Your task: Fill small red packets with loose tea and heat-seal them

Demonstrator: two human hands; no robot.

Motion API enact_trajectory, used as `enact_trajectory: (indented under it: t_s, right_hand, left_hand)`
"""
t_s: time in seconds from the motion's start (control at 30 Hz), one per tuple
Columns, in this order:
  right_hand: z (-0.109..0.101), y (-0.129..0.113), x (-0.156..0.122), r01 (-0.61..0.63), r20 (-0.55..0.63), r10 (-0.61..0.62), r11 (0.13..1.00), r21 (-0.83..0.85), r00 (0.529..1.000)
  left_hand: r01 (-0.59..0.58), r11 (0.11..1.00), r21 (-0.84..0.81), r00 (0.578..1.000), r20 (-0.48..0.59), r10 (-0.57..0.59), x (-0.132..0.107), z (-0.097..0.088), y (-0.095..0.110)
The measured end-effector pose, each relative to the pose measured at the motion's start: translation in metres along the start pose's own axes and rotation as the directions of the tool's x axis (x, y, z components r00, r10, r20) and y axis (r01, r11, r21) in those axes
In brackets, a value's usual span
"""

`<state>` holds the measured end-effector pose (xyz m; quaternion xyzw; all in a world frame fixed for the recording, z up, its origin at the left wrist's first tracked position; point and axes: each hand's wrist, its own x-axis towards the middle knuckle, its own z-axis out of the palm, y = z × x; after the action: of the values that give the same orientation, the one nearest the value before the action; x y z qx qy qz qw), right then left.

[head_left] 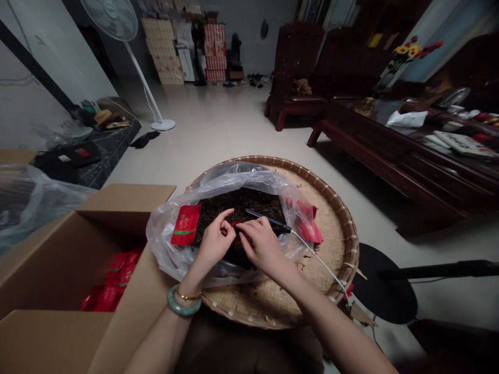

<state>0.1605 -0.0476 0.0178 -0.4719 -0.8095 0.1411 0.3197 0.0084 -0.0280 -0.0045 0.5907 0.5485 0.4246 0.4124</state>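
My left hand (216,236) and my right hand (260,240) meet over an open clear plastic bag (167,265) of dark, loose, dried leaves that look like tea (218,206). Both hands are closed, thumbs against fingers, on a small red packet (234,224), mostly hidden between them. Just behind my right hand lies a slim black corded tool (284,227) with a white cable; whether that hand touches it is unclear. On the left side of the bag rests a flat red packet (186,224) with gold lettering and a green stripe.
A round woven bamboo tray (331,244) carries the bag and some red wrappers (310,228). To the left, an open cardboard box (128,195) contains several red packets (117,278). A black round stand base (384,285) is at right, near a dark wooden table (382,140).
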Motion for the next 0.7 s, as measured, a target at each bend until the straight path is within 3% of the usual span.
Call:
enact_trajectory:
  t_s: [0.17,0.43,0.7]
  right_hand:
    - [0.008,0.007,0.006,-0.113,-0.034,0.111,0.991,-0.071,0.993]
    - [0.015,0.024,0.011,-0.185,0.065,0.18,0.98,0.074,0.981]
    - [-0.003,0.015,0.007,-0.097,0.135,0.104,0.994,-0.058,0.985]
  left_hand:
    - [-0.046,0.991,0.128,0.999,0.018,0.044,-0.01,0.005,0.005]
    - [-0.149,0.944,0.296,0.987,0.095,0.126,-0.014,0.005,0.013]
    - [-0.084,0.97,0.227,0.996,-0.013,0.089,-0.009,0.003,0.001]
